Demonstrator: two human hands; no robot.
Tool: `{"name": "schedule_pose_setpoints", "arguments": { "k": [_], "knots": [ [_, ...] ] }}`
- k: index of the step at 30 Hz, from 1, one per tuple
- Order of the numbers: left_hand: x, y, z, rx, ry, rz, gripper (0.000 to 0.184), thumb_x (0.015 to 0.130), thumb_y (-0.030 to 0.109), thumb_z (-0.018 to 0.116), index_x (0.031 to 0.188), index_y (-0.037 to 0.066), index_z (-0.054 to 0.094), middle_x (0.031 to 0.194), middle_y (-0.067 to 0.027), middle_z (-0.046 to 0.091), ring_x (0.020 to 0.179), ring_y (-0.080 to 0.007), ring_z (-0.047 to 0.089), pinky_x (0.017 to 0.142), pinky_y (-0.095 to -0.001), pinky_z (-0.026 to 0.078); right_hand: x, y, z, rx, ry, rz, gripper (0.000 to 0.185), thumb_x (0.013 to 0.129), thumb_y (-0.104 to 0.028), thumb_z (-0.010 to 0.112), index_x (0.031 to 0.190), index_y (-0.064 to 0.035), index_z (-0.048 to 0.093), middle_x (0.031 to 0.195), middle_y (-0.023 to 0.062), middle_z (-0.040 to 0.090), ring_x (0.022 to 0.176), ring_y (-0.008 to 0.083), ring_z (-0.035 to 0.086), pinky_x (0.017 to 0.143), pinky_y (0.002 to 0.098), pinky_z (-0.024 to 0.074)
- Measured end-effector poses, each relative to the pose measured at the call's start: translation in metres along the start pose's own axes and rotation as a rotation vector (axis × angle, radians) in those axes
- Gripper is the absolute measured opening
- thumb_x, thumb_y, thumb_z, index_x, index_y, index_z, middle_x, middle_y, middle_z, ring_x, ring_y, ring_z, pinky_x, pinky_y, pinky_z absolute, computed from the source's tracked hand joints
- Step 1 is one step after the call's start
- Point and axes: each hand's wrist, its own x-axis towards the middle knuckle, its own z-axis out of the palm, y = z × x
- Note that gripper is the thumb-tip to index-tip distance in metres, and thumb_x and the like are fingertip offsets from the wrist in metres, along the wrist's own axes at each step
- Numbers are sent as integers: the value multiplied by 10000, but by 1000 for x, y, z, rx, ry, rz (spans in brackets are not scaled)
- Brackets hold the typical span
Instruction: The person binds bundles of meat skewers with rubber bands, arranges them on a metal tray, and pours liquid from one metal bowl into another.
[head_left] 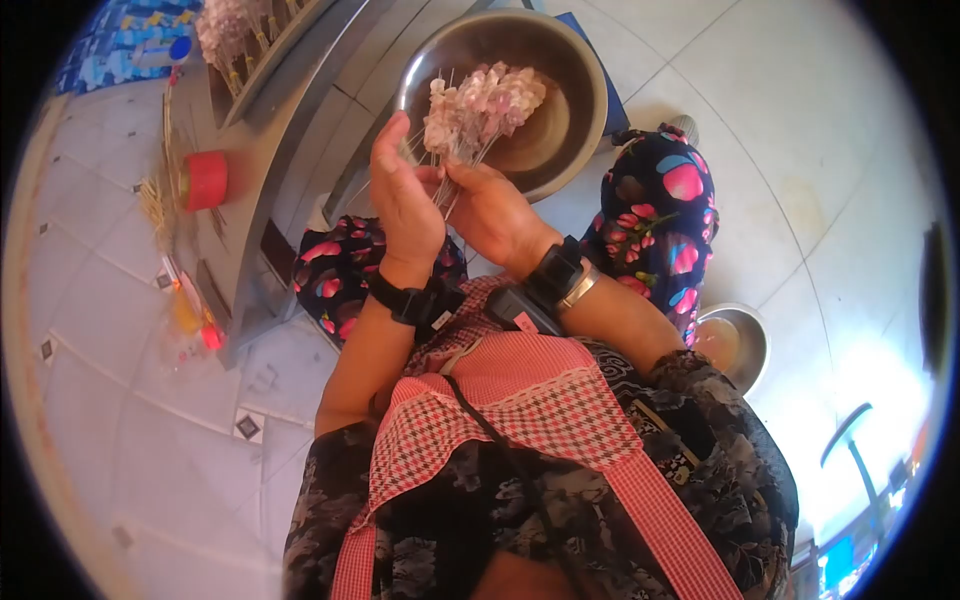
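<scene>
A bundle of pale pink meat skewers (485, 105) is held over a large metal basin (588, 75), the meat end pointing up and away from me. My right hand (500, 215) is closed around the thin sticks below the meat, with its thumb on them. On the bundle's left side, my left hand (408, 205) is open, its fingers stretched upward and its thumb side close to the sticks. I cannot make out how firmly it touches them. Some brownish liquid shows in the basin. Both wrists wear black bands.
At the left, a metal table (270, 150) carries a red container (205, 180), loose sticks (155, 200) and a tray (275, 65) with more skewers. A smaller metal bowl (735, 345) with liquid stands on the tiled floor (780, 180) beside my right leg.
</scene>
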Motion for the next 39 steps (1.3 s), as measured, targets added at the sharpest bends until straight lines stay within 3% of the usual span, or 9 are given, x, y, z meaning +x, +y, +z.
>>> {"name": "schedule_pose_setpoints", "arguments": {
  "k": [8, 11, 16, 20, 23, 26, 29, 33, 39],
  "knots": [
    [-4, -3, -20, 188, 12, -221, 465, 980, 343, 297, 1053, -33, 561, 973, -140, 605, 875, -238, 601, 790, -332, 449, 6, 4, -7, -73, 54, 0, 200, 950, -157, 426, 972, -8, 558, 867, 86, 599, 821, 204, 586, 775, 326, 481],
    [-6, 4, -29, 124, -349, -431, 473, 984, 362, 286, 968, -11, 578, 819, -85, 596, 769, -226, 594, 731, -338, 454, 5, 2, -7, -114, 44, 23, 219, 955, -172, 419, 981, -19, 573, 802, 64, 593, 710, 199, 585, 673, 323, 493],
    [-12, 7, -26, -727, -490, -1098, 302, 950, 382, 437, 815, 117, 492, 676, 9, 467, 597, -122, 474, 495, -240, 366, -2, -13, -18, -203, -214, 191, 306, 970, -241, 414, 1045, 15, 563, 767, 46, 577, 596, 150, 539, 547, 281, 481],
    [-24, 7, -34, -882, -586, -1005, 286, 959, 315, 433, 758, 112, 426, 639, 22, 398, 544, -96, 414, 465, -235, 353, -10, -6, -7, -236, -164, 185, 360, 973, -292, 415, 1021, 28, 572, 782, 59, 581, 613, 139, 537, 567, 262, 485],
    [-33, 13, -39, -383, -594, -682, 292, 963, 283, 421, 737, 98, 408, 610, 28, 361, 501, -88, 380, 433, -220, 325, -15, -4, -5, -324, -231, 154, 386, 976, -320, 402, 926, 16, 584, 774, 51, 579, 627, 141, 547, 567, 290, 468],
    [-38, 18, -53, -632, -528, -764, 309, 969, 265, 397, 723, 78, 395, 585, 19, 350, 460, -81, 350, 403, -210, 304, 0, 1, -35, -947, -240, -56, 282, 950, -291, 462, 901, -36, 571, 890, 100, 626, 720, 211, 588, 624, 336, 484],
    [-42, 26, -64, -609, -548, -708, 315, 965, 268, 399, 712, 81, 377, 580, 14, 344, 453, -76, 325, 392, -214, 293, -36, -18, -1, -1817, 3, -680, 178, 918, -207, 502, 879, -53, 581, 822, 109, 607, 731, 258, 579, 662, 331, 461],
    [-48, 48, -89, -465, -573, -629, 331, 959, 290, 409, 698, 93, 360, 560, 24, 312, 446, -66, 302, 399, -204, 278, -45, -18, 39, -2001, -311, -1526, 178, 770, -125, 612, 931, -54, 582, 873, 97, 552, 883, 283, 539, 808, 361, 410],
    [-58, 86, -139, -387, -627, -690, 317, 944, 294, 429, 721, 74, 381, 565, 23, 309, 440, -58, 297, 386, -200, 263, -44, 3, 63, -1997, -879, -1306, 292, 734, -228, 613, 955, -46, 555, 829, 81, 508, 884, 267, 532, 816, 373, 417]
  ]
}}
